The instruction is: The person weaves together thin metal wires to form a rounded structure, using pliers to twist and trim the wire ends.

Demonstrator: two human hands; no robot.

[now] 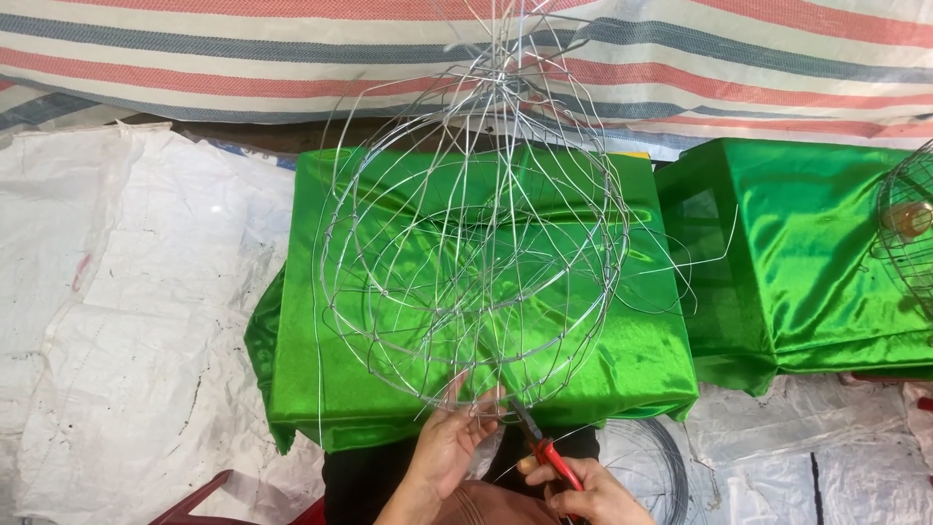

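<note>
Nearest the lens, I am seeing the right hand (593, 496) clenching red-handled pliers (544, 449), their tips biting the lower rim of a round wire frame (476, 262). Just beside them, the left hand (447, 442) is pinching that rim between fingers and thumb. I am noting the frame resting tilted on a green satin-covered box (622, 360), with a wire coil (651, 457) lying on white sacking (126, 321).

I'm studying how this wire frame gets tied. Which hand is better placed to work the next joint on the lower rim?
Probably the right hand: it holds the red-handled pliers, tips at the wire frame rim. The left hand pinches that rim.
</note>
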